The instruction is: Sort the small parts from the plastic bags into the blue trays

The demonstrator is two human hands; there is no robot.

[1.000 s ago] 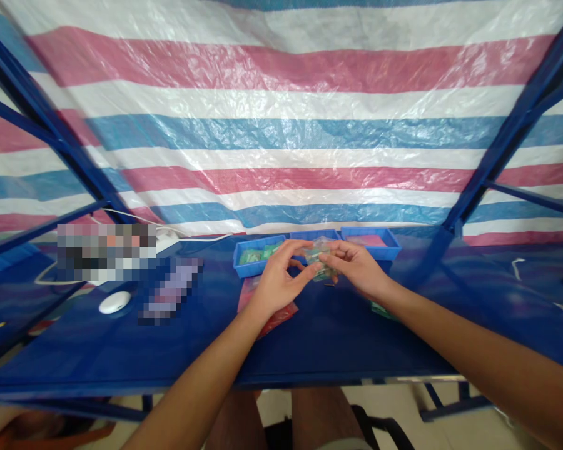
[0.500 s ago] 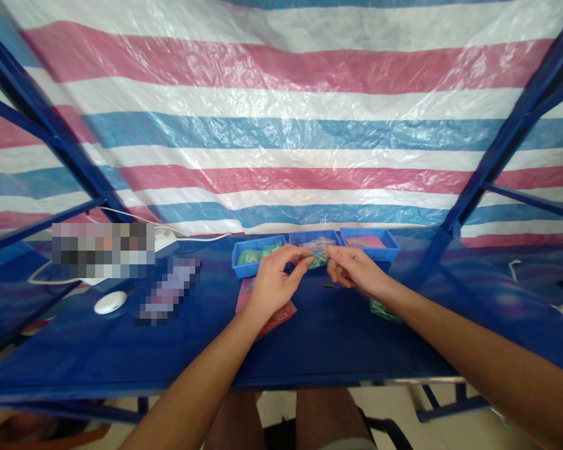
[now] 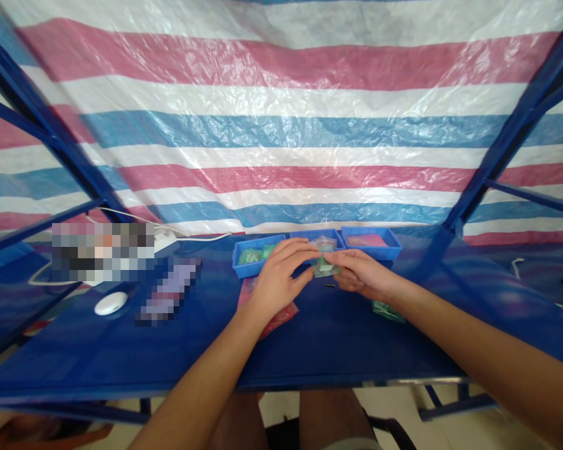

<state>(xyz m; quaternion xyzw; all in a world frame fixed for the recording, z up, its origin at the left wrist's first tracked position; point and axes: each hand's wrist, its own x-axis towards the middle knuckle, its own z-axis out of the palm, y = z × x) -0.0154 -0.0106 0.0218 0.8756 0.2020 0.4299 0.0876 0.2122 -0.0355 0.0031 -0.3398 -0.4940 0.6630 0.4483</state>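
My right hand (image 3: 363,274) pinches a small clear plastic bag (image 3: 326,265) between thumb and fingers, above the table in front of the middle blue bin (image 3: 294,236). Pale green shows in the bag, but its contents are too small to make out. My left hand (image 3: 281,270) is open at the bag's left edge, thumb and fingers stretched out and apart; whether it touches the bag I cannot tell. A small dark piece (image 3: 329,285) lies on the table just below. Red plastic bags (image 3: 279,320) lie partly under my left hand, and a green bag (image 3: 388,310) beneath my right forearm.
The left blue bin (image 3: 248,270) holds green bags, the right one (image 3: 378,252) something pink. A white rounded object (image 3: 111,303) and blurred-out items lie on the left of the blue table (image 3: 192,356). A striped plastic sheet (image 3: 281,144) hangs behind, between blue metal posts.
Half a second ago both hands were at a greenish item near the middle bin. Now the clear bag is upright in my right hand, and my left fingers have spread apart.
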